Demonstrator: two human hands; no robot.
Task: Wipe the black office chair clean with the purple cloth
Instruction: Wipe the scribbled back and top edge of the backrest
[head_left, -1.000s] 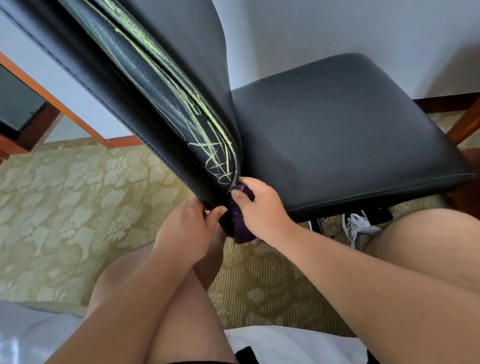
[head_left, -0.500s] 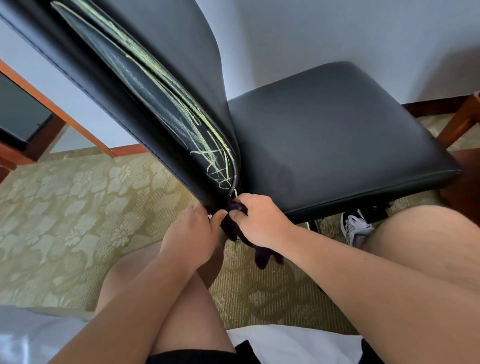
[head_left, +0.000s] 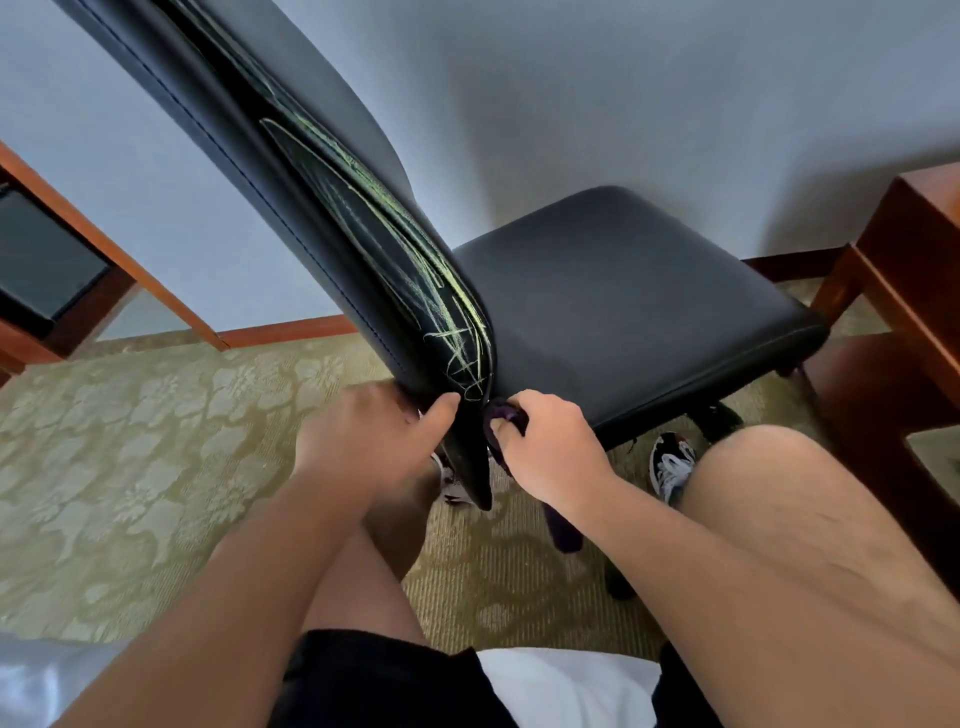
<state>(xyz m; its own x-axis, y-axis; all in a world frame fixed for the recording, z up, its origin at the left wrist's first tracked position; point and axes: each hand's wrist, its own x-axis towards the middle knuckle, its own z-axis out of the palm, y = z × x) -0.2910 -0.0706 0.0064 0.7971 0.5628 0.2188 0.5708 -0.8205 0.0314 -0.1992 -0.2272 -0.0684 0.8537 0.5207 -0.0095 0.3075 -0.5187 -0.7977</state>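
Carpet (head_left: 130, 467) unchanged; left hand (head_left: 363, 447) now grips chair (head_left: 623, 312)

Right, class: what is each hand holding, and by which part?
The left hand grips the chair by the lower end of its back. The right hand holds the cloth bunched near one end; the rest hangs below the wrist.

A green floral carpet (head_left: 156, 467) carries the black office chair (head_left: 623, 312), a sneaker (head_left: 670, 464) and wooden furniture (head_left: 914, 249).
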